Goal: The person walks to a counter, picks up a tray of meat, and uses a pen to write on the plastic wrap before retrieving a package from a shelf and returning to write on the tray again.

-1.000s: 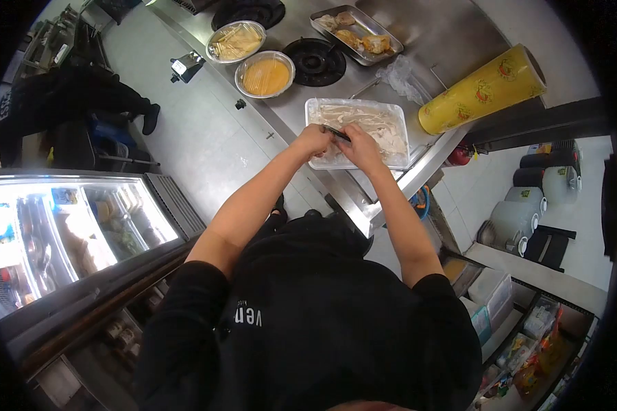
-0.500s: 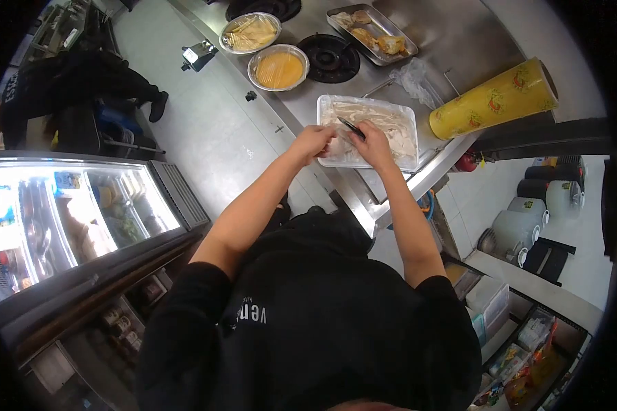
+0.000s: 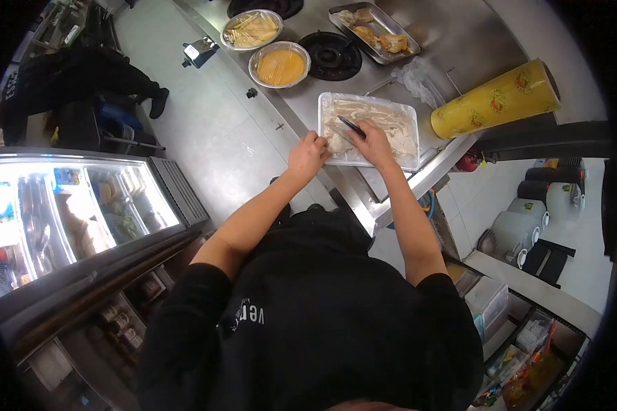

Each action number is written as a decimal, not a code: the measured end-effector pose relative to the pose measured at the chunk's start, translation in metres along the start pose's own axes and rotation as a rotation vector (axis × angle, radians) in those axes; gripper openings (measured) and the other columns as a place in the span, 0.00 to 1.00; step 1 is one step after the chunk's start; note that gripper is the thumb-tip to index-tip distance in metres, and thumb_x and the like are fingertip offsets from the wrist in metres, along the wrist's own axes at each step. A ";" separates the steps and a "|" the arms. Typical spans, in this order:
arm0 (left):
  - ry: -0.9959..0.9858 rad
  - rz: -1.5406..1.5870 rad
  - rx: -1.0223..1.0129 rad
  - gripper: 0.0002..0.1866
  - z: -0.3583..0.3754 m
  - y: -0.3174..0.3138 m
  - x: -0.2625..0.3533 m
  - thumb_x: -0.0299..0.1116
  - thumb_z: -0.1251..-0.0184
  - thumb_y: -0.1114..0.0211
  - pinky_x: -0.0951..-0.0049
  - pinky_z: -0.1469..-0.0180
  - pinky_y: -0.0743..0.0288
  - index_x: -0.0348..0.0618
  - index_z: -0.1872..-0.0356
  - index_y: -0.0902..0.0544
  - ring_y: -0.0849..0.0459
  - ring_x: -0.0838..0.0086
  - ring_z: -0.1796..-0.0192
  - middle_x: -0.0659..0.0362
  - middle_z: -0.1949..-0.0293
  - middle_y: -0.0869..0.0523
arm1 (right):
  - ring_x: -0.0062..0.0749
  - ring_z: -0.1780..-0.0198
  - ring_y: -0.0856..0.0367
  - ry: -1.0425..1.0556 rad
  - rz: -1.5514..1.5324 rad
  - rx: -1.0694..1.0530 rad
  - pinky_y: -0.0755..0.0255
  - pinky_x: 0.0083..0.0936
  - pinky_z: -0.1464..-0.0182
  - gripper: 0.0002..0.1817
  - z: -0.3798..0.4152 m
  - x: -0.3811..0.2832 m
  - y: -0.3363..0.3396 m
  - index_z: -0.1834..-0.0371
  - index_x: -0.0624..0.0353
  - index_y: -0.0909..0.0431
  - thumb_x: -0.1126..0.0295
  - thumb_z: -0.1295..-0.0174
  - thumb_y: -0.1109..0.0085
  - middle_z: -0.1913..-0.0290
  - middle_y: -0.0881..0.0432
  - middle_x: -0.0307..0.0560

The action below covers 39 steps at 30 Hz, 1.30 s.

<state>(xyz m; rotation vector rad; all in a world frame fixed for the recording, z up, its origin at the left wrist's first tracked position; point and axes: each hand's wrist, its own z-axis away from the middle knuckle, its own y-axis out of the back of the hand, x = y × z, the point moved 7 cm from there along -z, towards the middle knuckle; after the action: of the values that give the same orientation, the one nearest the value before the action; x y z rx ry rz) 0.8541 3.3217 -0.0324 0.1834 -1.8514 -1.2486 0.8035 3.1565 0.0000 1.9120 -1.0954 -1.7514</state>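
A white rectangular tub (image 3: pixel 410 114) holds a pale beige, streaky mass under clear film. At its near left corner my left hand (image 3: pixel 308 156) is closed, fingertips curled at the rim on the edge of the cling film. My right hand (image 3: pixel 375 142) sits over the middle of the tub, closed around a slim black pen-like tool (image 3: pixel 350 125) that points up and left. Whether its fingers also pinch film is hard to see. A large yellow roll of cling film (image 3: pixel 495 101) lies to the right of the tub.
Two film-covered bowls stand at the counter's left edge, one with yellow strips (image 3: pixel 251 31), one with orange liquid (image 3: pixel 280 66). Behind are a black burner (image 3: pixel 330 56) and a metal tray (image 3: pixel 402 29) with food pieces. A lit display fridge (image 3: pixel 82 212) and another person (image 3: pixel 82 79) are left.
My left hand has moved down and left, away from my right hand, to the tub's corner. My right hand keeps the black tool and has hardly moved.
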 end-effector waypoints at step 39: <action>-0.388 -0.183 -0.097 0.13 -0.024 0.001 0.010 0.39 0.52 0.27 0.64 0.56 0.25 0.50 0.65 0.13 0.22 0.66 0.56 0.61 0.62 0.23 | 0.52 0.60 0.21 0.016 0.002 -0.032 0.28 0.40 0.59 0.11 0.001 0.008 -0.003 0.62 0.62 0.22 0.67 0.41 0.38 0.61 0.21 0.53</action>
<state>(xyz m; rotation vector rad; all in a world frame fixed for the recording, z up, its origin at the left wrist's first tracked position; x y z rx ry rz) 0.8653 3.2999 -0.0233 0.0606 -2.1316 -1.5851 0.8028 3.1528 -0.0076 1.9017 -1.0576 -1.7392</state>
